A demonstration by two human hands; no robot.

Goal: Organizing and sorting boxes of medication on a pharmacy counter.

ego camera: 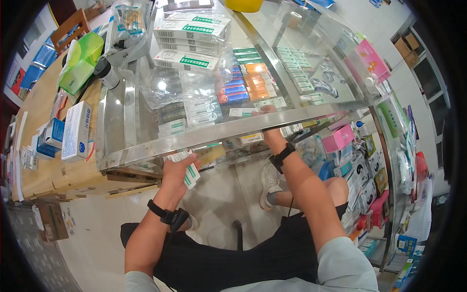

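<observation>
My left hand (178,169) is in front of the metal-framed glass display case, below its front rail. It grips a few small white-and-green medicine boxes (190,177), fanned slightly and pointing down. My right hand (268,111) reaches under the front rail (233,126) into the case and is seen partly through the glass. Its fingertips are on the right end of a small white-and-green box (240,112); the rail hides part of the hand. Beyond it, orange boxes (256,85) and blue boxes (233,94) stand in rows.
On the glass top lie long white-and-green cartons (186,60) in clear plastic. A dark bottle (106,74) stands left of them. Upright on the wooden desk (51,179) is a white-and-blue carton (76,131). Shelves to the right hold pink boxes (338,138) and many packages.
</observation>
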